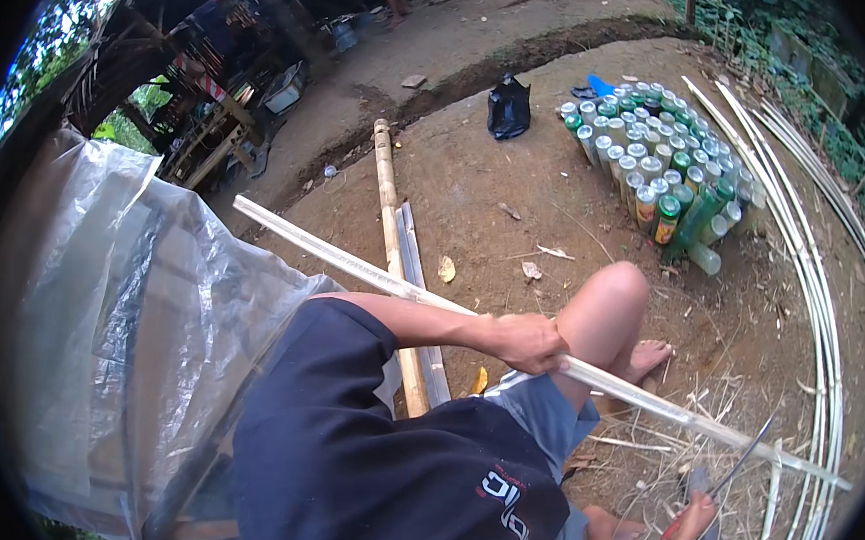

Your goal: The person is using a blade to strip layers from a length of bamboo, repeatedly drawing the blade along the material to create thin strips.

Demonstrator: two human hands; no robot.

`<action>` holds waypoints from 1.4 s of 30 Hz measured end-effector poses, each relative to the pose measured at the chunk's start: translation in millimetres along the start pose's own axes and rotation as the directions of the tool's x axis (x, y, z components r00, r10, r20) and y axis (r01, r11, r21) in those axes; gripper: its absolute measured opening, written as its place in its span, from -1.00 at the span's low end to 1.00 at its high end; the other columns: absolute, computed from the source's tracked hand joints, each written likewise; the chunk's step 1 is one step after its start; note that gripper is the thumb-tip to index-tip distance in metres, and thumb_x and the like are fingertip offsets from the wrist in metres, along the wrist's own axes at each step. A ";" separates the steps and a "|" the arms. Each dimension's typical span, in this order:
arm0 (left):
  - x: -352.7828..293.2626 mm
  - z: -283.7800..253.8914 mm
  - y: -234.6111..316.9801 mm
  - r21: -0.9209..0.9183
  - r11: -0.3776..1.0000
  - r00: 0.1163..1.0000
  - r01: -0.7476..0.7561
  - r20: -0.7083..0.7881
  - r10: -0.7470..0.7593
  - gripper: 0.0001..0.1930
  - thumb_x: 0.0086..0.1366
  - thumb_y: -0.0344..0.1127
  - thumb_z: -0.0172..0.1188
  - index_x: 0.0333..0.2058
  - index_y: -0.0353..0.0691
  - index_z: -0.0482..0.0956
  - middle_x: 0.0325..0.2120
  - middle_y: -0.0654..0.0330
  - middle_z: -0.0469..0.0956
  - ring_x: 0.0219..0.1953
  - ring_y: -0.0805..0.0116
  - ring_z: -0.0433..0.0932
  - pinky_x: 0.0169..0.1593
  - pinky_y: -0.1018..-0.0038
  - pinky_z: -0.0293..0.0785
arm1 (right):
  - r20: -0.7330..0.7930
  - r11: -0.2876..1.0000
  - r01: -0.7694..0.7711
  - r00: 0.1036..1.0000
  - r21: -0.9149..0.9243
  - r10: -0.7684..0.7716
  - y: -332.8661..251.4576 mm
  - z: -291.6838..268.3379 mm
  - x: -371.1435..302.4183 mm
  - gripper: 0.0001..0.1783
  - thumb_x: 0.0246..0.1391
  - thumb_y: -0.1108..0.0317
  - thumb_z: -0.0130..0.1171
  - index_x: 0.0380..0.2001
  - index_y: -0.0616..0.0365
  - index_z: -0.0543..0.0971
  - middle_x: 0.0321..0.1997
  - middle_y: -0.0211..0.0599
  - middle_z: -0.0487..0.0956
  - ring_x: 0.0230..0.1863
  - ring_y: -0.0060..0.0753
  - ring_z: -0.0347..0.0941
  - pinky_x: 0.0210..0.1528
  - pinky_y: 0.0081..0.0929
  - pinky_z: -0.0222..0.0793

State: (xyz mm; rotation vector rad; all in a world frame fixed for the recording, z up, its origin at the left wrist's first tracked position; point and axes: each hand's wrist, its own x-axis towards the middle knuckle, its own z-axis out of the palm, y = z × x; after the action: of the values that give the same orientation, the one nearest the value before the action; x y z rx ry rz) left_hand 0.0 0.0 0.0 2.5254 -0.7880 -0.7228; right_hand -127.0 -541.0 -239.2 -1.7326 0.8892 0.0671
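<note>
A long, pale split bamboo strip (659,405) runs slantwise across my lap, from the upper left down to the lower right. My left hand (530,342) is closed around it beside my raised knee. Lower right, my right hand (699,513) grips a knife (743,460) with a red handle and a long, narrow blade. The blade's upper part meets or overlaps the strip near its far right end; I cannot tell whether they touch. Pale shavings (659,474) and thin slivers litter the ground around my right hand and bare feet.
Upside-down glass bottles (651,150) stand clustered at the upper right, with long bamboo strips (805,251) curving past them. A bamboo pole (388,192) lies left of centre. A black plastic bag (509,108) sits farther back. Clear plastic sheeting (81,276) hangs at left, near a shelter.
</note>
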 end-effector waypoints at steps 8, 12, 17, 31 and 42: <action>10.0 6.7 -13.4 -0.086 0.996 0.999 -0.031 -0.020 0.029 -0.59 0.31 0.02 0.11 -0.39 -0.27 0.62 -0.59 -0.13 0.56 -0.45 -0.17 0.57 -0.30 0.06 0.52 | -0.109 0.999 0.016 0.994 0.048 -0.011 25.1 41.2 -17.6 -0.75 0.01 0.37 0.19 -0.61 0.13 0.34 -0.79 -0.34 0.34 -0.81 -0.43 0.35 -0.77 -0.48 0.23; 24.8 1.7 -3.2 -0.028 0.999 0.999 -0.035 -0.019 0.035 -0.52 0.25 0.09 0.16 -0.44 -0.31 0.62 -0.60 -0.14 0.56 -0.46 -0.16 0.58 -0.32 0.09 0.54 | -0.162 0.999 0.047 0.986 0.017 -0.044 75.9 34.7 24.8 -0.78 -0.02 0.40 0.18 -0.62 0.20 0.38 -0.77 -0.25 0.40 -0.77 -0.33 0.40 -0.71 -0.38 0.30; 29.2 -1.4 -9.0 -0.077 0.997 1.000 -0.011 -0.009 0.010 -0.51 0.22 0.11 0.17 -0.44 -0.32 0.62 -0.60 -0.13 0.56 -0.46 -0.15 0.59 -0.28 0.10 0.54 | -0.122 0.997 -0.045 0.991 0.068 0.053 91.6 39.5 49.7 -0.78 -0.03 0.40 0.18 -0.62 0.22 0.39 -0.74 -0.23 0.42 -0.75 -0.34 0.40 -0.68 -0.39 0.32; 32.7 -7.4 -0.9 -0.082 0.996 0.999 -0.033 -0.033 0.031 -0.48 0.23 0.13 0.16 -0.45 -0.34 0.62 -0.64 -0.15 0.54 -0.46 -0.17 0.57 -0.28 0.08 0.51 | -0.101 0.957 -0.135 0.981 0.256 0.166 61.0 65.2 53.2 -0.73 -0.09 0.34 0.24 -0.65 0.29 0.45 -0.72 -0.20 0.45 -0.73 -0.28 0.42 -0.68 -0.35 0.36; 23.3 -27.5 18.5 0.255 0.962 0.974 0.100 -0.224 -0.042 -0.71 0.25 -0.17 0.13 -0.47 -0.31 0.58 -0.67 -0.12 0.52 -0.56 -0.16 0.56 -0.49 0.01 0.44 | -0.068 0.958 -0.184 0.977 0.220 0.204 40.3 72.5 7.9 -0.73 -0.07 0.32 0.27 -0.51 0.19 0.37 -0.71 -0.22 0.39 -0.74 -0.26 0.39 -0.69 -0.31 0.38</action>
State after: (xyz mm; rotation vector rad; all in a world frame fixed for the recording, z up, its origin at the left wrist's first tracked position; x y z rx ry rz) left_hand 24.9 -22.5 22.7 2.8245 -0.7630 -0.3720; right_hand -117.3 -487.0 -301.9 -1.4554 1.0923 0.0226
